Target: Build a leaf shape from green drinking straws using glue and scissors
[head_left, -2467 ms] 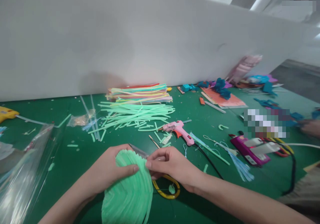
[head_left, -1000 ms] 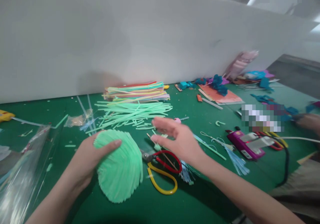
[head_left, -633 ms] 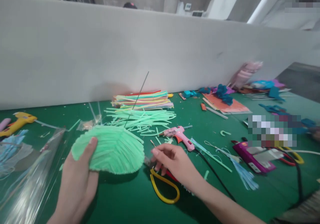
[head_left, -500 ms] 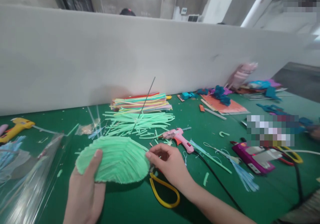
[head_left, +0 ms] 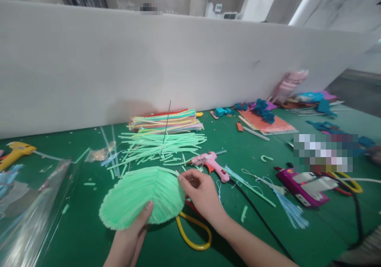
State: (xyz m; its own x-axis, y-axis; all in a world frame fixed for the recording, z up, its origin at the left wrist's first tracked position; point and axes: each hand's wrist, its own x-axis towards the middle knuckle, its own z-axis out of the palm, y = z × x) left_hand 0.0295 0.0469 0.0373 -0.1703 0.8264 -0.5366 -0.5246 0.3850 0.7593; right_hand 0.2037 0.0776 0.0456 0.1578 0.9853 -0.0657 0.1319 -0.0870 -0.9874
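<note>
1. Nearest to my camera, my left hand (head_left: 133, 235) is clamped on the lower edge of the green chenille leaf (head_left: 133, 197), thumb on top, fingers underneath.
2. I have that leaf in front of me, held up over the green surface (head_left: 77, 235), ribbed face towards the camera. Its visible long axis runs left to right, the right end a little higher. The ribs slant away from a crease that starts near the middle of the upper edge.
3. A dark wire (head_left: 167, 124) points up and away beyond that edge, leaning slightly right; I cannot make out where it meets the leaf.
4. My right hand (head_left: 179, 175) has thumb and forefinger pinched together on the leaf's upper right edge.
5. Under that wrist I see scissors (head_left: 197, 247) with one yellow and one red handle, the blades hidden from me.
6. Past my right hand lies a pink glue gun (head_left: 212, 163), nozzle to the left, black cord trailing towards me.
7. Farther off are loose green chenille stems (head_left: 178, 140), then a multicoloured stem bundle (head_left: 166, 121) near the foot of the grey partition (head_left: 208, 68).
</note>
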